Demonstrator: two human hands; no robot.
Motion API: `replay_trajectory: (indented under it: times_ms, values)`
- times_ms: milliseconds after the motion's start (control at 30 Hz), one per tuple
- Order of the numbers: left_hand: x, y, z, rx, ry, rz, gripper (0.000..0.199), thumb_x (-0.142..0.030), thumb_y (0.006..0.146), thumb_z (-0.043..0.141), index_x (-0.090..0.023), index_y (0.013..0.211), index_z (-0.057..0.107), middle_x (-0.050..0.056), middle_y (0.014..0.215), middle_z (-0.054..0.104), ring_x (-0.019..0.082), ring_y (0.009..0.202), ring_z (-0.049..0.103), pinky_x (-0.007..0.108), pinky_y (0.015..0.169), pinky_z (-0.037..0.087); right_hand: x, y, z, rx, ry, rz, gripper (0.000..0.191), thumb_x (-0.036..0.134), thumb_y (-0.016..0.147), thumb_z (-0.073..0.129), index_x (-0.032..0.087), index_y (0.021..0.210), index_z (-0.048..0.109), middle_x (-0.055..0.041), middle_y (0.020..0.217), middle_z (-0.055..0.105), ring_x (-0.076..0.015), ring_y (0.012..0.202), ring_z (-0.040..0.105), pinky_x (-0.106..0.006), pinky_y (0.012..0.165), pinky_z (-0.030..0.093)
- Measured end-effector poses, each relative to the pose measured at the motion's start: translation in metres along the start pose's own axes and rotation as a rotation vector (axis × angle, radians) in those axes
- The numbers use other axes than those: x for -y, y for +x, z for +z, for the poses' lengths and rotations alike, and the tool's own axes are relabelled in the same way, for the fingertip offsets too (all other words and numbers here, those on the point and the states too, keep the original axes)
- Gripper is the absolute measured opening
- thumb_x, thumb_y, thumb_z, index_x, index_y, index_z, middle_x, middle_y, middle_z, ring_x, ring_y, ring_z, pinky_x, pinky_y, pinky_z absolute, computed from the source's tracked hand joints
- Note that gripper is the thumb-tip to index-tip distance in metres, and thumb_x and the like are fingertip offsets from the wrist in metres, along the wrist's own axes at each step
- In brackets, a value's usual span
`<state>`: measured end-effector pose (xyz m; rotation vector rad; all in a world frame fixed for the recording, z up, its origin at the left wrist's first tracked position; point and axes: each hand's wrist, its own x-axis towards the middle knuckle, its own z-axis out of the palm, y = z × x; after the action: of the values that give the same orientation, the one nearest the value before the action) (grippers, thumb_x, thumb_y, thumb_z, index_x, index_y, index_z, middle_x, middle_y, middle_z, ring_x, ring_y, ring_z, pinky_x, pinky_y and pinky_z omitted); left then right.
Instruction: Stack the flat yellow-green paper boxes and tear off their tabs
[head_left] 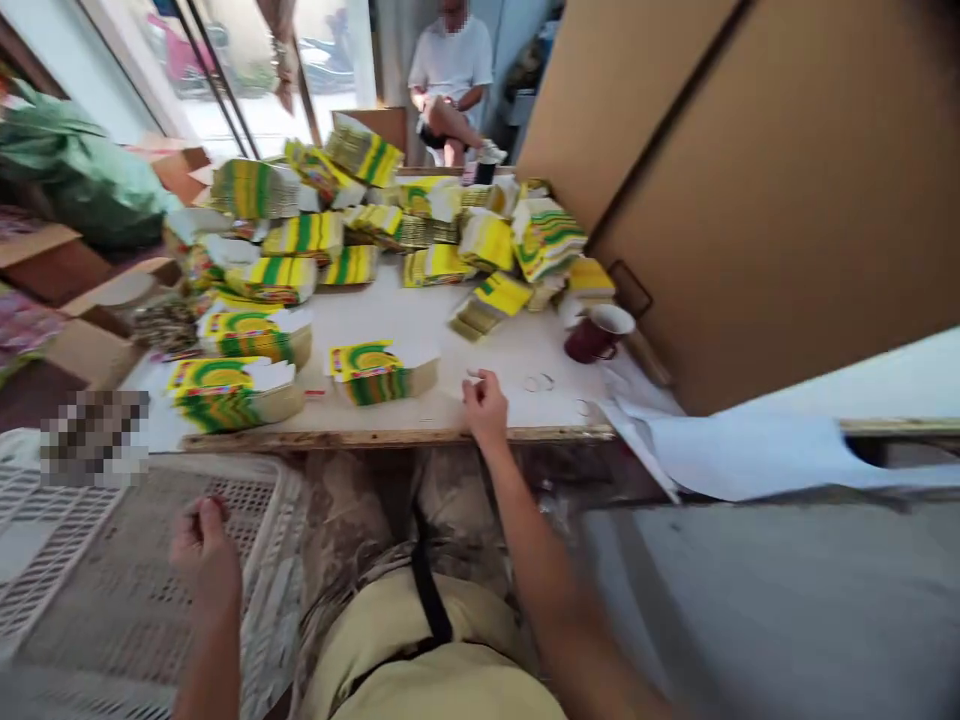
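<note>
My right hand point(486, 408) is at the front edge of the white table point(382, 312), fingers curled in; whatever it may hold is too small to see. To its left stands a stack of flat yellow-and-green cartons point(379, 375). Two more carton stacks, a front one point(232, 393) and one behind it point(255, 333), sit at the table's left. My left hand point(204, 548) hangs over a white plastic crate point(259, 540) below table height, its fingers closed and slightly blurred. Thin rubber bands point(540, 383) lie right of my right hand.
Bundles of yellow cartons point(304, 235) pile across the table's back. A dark red mug point(598, 334) stands at the right, beside large brown cardboard point(720, 200). White sheeting point(750, 455) hangs past the right edge. A seated person point(452, 60) is behind the table.
</note>
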<state>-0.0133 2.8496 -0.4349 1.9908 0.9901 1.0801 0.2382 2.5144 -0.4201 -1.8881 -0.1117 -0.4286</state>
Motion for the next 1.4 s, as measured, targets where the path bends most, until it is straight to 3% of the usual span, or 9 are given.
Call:
replay_trajectory:
  times_ms: [133,300,500,600,700,933,1033,1200,1400]
  values:
    - [-0.014,0.007,0.011,-0.016,-0.12,0.004,0.045,-0.04,0.076,0.064,-0.016,0.113,0.056,0.001,0.091,0.06,0.015,0.072,0.058,0.028,0.067,0.048,0.0,-0.002,-0.003,0.041,0.038,0.007,0.036,0.046,0.087,0.048,0.019,0.11,0.056,0.0058,0.062,0.051,-0.0145,0.058,0.052,-0.026,0.062,0.04]
    - [-0.014,-0.01,0.004,0.017,-0.003,0.05,0.044,-0.046,0.079,0.06,-0.016,0.11,0.06,0.004,0.093,0.061,0.016,0.072,0.057,0.03,0.067,0.048,0.001,-0.005,-0.005,0.111,0.039,-0.009,0.034,0.045,0.089,0.049,0.019,0.11,0.058,0.0061,0.062,0.05,-0.014,0.06,0.051,-0.025,0.062,0.038]
    - [0.006,-0.068,0.036,0.621,0.277,0.387,0.038,-0.046,0.084,0.05,-0.019,0.107,0.061,0.012,0.106,0.061,0.028,0.098,0.059,0.042,0.085,0.051,0.004,-0.004,-0.006,0.15,0.003,-0.003,0.035,0.045,0.089,0.049,0.018,0.108,0.059,0.0042,0.064,0.053,-0.0147,0.062,0.052,-0.026,0.063,0.037]
    - [0.01,-0.082,0.059,0.622,0.581,0.408,0.034,-0.039,0.087,0.046,-0.015,0.105,0.062,0.016,0.102,0.063,0.033,0.101,0.057,0.048,0.091,0.045,0.005,-0.004,-0.006,0.173,-0.013,0.002,0.035,0.046,0.089,0.048,0.018,0.108,0.06,0.0033,0.065,0.055,-0.015,0.062,0.052,-0.026,0.063,0.037]
    - [0.011,-0.074,0.068,0.697,0.644,0.399,0.024,-0.034,0.088,0.044,-0.018,0.086,0.063,0.012,0.09,0.067,0.03,0.091,0.061,0.041,0.087,0.044,0.005,-0.004,-0.006,0.192,-0.023,-0.004,0.035,0.045,0.089,0.048,0.018,0.107,0.061,0.0026,0.066,0.057,-0.0153,0.063,0.053,-0.026,0.065,0.038]
    - [0.018,-0.073,0.039,1.153,0.461,0.27,0.014,-0.029,0.082,0.049,-0.022,0.072,0.057,0.003,0.072,0.068,0.022,0.074,0.064,0.029,0.069,0.041,0.009,-0.004,-0.007,0.204,-0.045,0.012,0.036,0.046,0.089,0.048,0.018,0.109,0.061,0.0014,0.069,0.06,-0.0159,0.065,0.055,-0.027,0.066,0.039]
    - [0.015,-0.084,0.028,1.214,0.471,0.209,0.015,-0.028,0.082,0.049,-0.022,0.074,0.06,0.003,0.073,0.069,0.021,0.074,0.065,0.028,0.07,0.042,0.009,-0.004,-0.007,0.202,-0.056,0.006,0.036,0.046,0.09,0.047,0.019,0.109,0.061,0.0013,0.07,0.061,-0.0159,0.065,0.055,-0.027,0.065,0.039]
    - [-0.031,-0.088,0.027,1.264,0.188,0.106,0.028,-0.047,0.079,0.054,-0.023,0.081,0.068,0.004,0.078,0.07,0.023,0.077,0.064,0.031,0.071,0.046,0.008,-0.004,-0.007,0.214,-0.076,-0.008,0.034,0.046,0.089,0.047,0.02,0.107,0.061,0.0012,0.068,0.062,-0.0161,0.063,0.054,-0.027,0.065,0.039]
    - [-0.146,-0.085,0.019,1.255,-0.16,0.186,0.033,-0.051,0.083,0.056,-0.021,0.089,0.069,0.005,0.079,0.068,0.02,0.073,0.06,0.031,0.071,0.05,0.008,-0.004,-0.007,0.213,-0.067,-0.011,0.034,0.046,0.088,0.047,0.02,0.102,0.062,0.0006,0.067,0.062,-0.0164,0.062,0.055,-0.027,0.063,0.039]
